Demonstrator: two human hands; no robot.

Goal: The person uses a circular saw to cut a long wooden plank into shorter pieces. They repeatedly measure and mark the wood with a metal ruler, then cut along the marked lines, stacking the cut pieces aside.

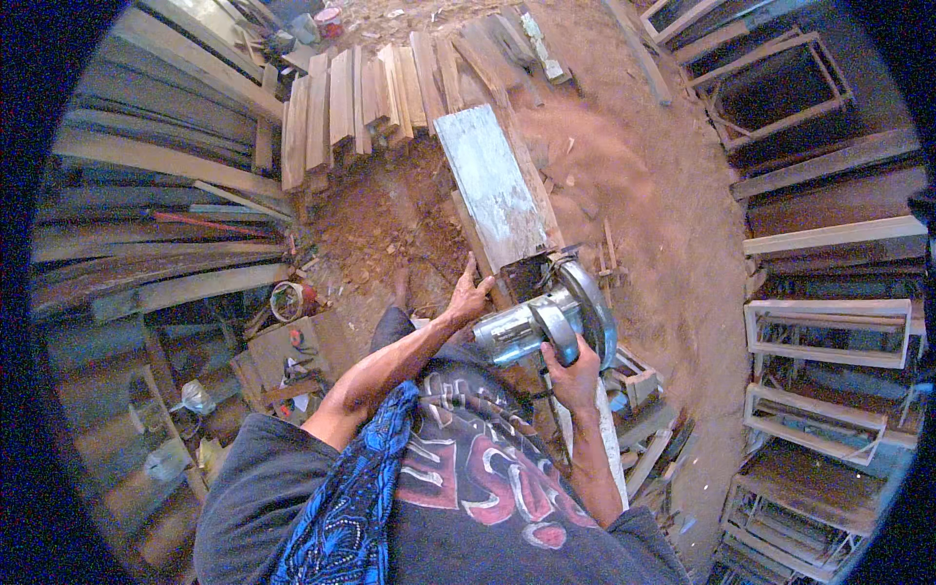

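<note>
A circular saw (522, 330) with a silver motor body and round blade guard sits at the near end of a wooden board. My right hand (573, 372) is wrapped round its rear handle. The board (492, 180) has a pale, whitish weathered face and stretches away from me over other long timber. Beside the saw's front, my left hand (468, 294) rests against the left edge of the timber, fingers apart and stretched out. The saw's blade is hidden under its guard and base.
Cut planks (341, 102) lie in a row at the far left. Long boards (166, 156) are stacked along the left side. Wooden frames (829, 331) lean down the right. Sawdust (604, 166) covers the floor, and offcuts (648, 429) lie near my right arm.
</note>
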